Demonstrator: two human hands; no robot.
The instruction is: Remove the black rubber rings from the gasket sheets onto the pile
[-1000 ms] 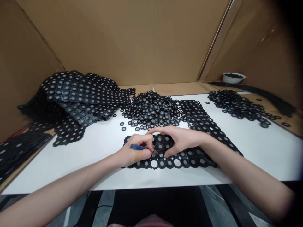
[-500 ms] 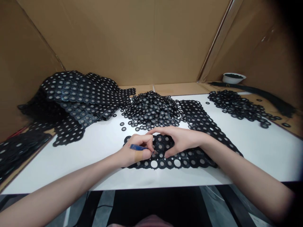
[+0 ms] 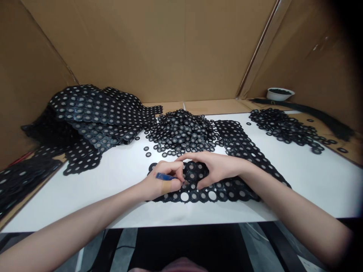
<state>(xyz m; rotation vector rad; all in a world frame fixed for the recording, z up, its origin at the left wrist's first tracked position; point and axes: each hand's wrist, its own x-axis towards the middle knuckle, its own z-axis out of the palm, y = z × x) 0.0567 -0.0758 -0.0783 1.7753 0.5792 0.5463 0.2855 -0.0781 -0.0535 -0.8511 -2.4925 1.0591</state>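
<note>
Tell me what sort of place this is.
Probably a handcraft or small-assembly workstation: cardboard panels stand around a white tabletop, which bears a heap of loose black rings and a mat of joined rings.

Left hand point(image 3: 157, 186) bare; tan plaster-like strip point(image 3: 166, 187) wraps the thumb point(image 3: 176, 184). Right hand point(image 3: 218, 166) bare. Forearms point(image 3: 104, 207) also bare, slim, tapering. Dull pink patch point(image 3: 181, 266) at bottom edge, possibly clothing; too blurred to tell.
</note>
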